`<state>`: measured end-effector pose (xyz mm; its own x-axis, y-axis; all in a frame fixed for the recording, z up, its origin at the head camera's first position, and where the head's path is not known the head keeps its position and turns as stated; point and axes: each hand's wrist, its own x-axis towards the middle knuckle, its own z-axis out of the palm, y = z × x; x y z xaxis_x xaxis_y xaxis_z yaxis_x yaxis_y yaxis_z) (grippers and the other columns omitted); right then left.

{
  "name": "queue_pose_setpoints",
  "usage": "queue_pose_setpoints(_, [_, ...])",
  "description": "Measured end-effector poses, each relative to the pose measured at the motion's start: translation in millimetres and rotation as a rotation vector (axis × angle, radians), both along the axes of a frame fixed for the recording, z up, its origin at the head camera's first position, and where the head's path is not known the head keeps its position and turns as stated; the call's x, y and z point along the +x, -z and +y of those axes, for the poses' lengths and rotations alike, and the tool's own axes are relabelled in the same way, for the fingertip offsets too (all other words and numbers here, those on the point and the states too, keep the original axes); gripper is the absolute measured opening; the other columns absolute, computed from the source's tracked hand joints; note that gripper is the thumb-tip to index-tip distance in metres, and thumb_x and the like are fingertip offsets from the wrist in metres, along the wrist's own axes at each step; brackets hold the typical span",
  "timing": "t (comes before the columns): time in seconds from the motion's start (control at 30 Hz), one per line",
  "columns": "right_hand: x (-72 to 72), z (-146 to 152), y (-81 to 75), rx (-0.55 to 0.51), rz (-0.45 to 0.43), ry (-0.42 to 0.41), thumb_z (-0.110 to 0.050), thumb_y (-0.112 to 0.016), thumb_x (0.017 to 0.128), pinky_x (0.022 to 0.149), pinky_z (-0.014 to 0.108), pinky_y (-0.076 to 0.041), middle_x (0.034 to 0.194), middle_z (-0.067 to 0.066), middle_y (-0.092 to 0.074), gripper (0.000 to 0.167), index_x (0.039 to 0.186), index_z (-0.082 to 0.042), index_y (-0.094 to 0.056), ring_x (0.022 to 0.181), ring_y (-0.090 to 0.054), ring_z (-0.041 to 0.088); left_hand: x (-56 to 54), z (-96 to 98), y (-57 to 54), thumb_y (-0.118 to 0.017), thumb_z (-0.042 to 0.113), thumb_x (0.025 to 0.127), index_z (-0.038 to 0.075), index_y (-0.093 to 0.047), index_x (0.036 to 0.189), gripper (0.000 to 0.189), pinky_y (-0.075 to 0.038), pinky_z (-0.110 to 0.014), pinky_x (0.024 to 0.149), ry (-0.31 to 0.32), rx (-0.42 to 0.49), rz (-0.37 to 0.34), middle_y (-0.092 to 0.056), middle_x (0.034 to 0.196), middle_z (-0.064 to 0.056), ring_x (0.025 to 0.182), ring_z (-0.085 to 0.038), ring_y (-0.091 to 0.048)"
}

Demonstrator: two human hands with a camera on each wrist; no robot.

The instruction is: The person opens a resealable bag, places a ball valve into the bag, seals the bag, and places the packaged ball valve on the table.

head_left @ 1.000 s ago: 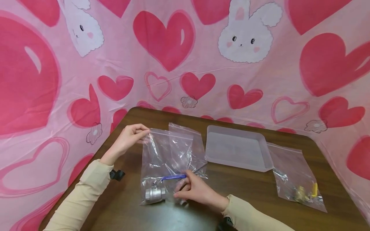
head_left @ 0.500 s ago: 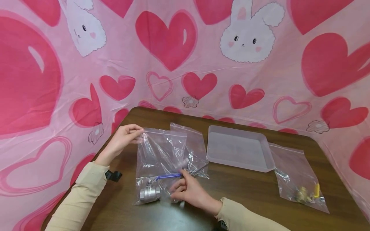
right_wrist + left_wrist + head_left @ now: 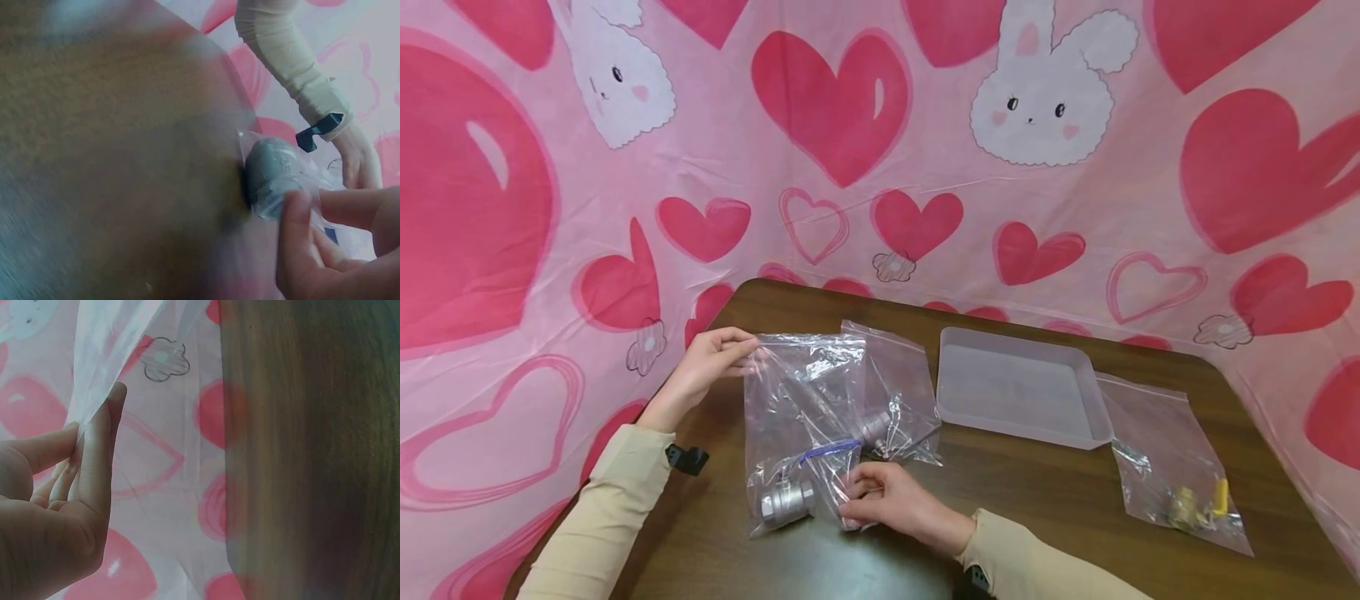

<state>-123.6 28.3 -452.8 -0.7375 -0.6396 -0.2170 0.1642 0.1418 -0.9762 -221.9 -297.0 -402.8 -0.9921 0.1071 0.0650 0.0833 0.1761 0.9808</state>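
A clear zip bag (image 3: 805, 396) stands between my hands, its top edge raised. Inside it at the bottom lies a silver ball valve (image 3: 786, 503) with a blue lever handle (image 3: 831, 451). My left hand (image 3: 709, 364) pinches the bag's upper left corner; in the left wrist view the plastic runs between thumb and fingers. At the lower right corner, my right hand (image 3: 901, 502) pinches the plastic beside the valve. The right wrist view shows the valve body (image 3: 272, 172) through the film, just past my right fingertips (image 3: 299, 203).
Behind it lies a second zip bag (image 3: 891, 354) holding a silver metal fitting (image 3: 874, 427). A shallow translucent tray (image 3: 1018, 387) sits at the back. On the right, another bag (image 3: 1157, 421) contains a brass valve (image 3: 1183, 507) with a yellow handle (image 3: 1221, 497). A heart-patterned cloth hangs behind the table.
Both hands and the bag with the blue-handled valve have shifted left. My right fingers have dropped from near the handle's end to the bag's lower corner. The fitting behind shows more.
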Motion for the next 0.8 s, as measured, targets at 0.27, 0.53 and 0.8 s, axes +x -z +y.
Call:
queue_pose_setpoints(0.27, [-6.1, -6, -3.7, 0.013, -0.131, -0.123, 0.001, -0.064, 0.091, 0.069, 0.024, -0.06, 0.092, 0.028, -0.072, 0.01, 0.097, 0.007, -0.059, 0.067, -0.07, 0.009, -10.8, -11.9, 6.6, -0.062, 0.018, 0.098, -0.004, -0.064, 0.109, 0.024, -0.059, -0.021, 0.071, -0.059, -0.005, -0.05, -0.072, 0.081, 0.017, 0.075, 0.001, -0.07])
queue_pose_setpoints(0.53, [-11.5, -18, -1.4, -0.001, -0.16, -0.061, -0.002, -0.064, 0.093, 0.067, 0.024, -0.06, 0.091, 0.027, -0.074, 0.01, 0.098, 0.007, -0.064, 0.066, -0.07, 0.01, -30.5, -21.8, 12.5, -0.06, 0.017, 0.099, -0.007, -0.062, 0.11, 0.026, -0.058, -0.018, 0.066, -0.067, -0.032, -0.111, -0.07, 0.076, 0.017, 0.068, 0.003, -0.066])
queue_pose_setpoints(0.8, [-16.8, -33, 0.0, -0.088, -0.256, 0.034, -0.004, -0.061, 0.095, 0.075, 0.026, -0.061, 0.084, 0.011, -0.075, 0.008, 0.095, 0.004, -0.063, 0.069, -0.071, 0.01, -61.0, -28.3, 20.3, -0.056, 0.012, 0.101, -0.02, -0.05, 0.124, 0.04, -0.058, -0.017, 0.066, -0.036, -0.054, -0.212, -0.073, 0.074, 0.015, 0.064, 0.001, -0.067])
